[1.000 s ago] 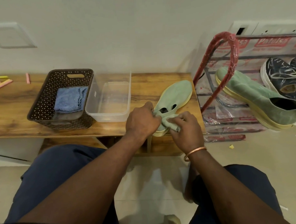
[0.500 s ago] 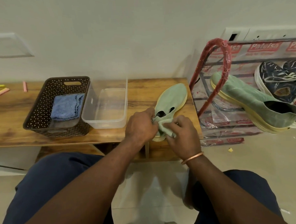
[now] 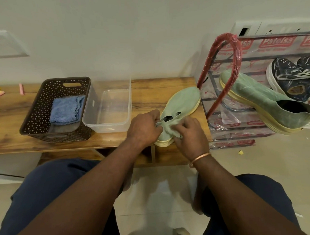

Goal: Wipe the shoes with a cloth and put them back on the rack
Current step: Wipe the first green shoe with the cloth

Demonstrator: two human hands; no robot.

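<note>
We look down at a wooden table (image 3: 149, 89) from a seated position, our knees in dark blue trousers. A pale green shoe (image 3: 182, 100) with a yellow sole lies flat at the table's right end, toe pointing away from us. Our left hand (image 3: 144, 130) curls its fingers around the edge of the shoe's opening. Our right hand (image 3: 190, 135), with a copper bangle (image 3: 199, 159) on its wrist, grips a green cloth (image 3: 167, 128) bunched against the heel of the shoe. Just left of the shoe stands a clear plastic tub (image 3: 108, 126), touching a brown perforated basket (image 3: 36, 112) that holds a folded blue cloth (image 3: 66, 110). To the right of the table stands a red-framed shoe rack (image 3: 236, 49), still in plastic wrap, carrying the matching green shoe (image 3: 264, 99) and dark sneakers (image 3: 293, 77).
</note>
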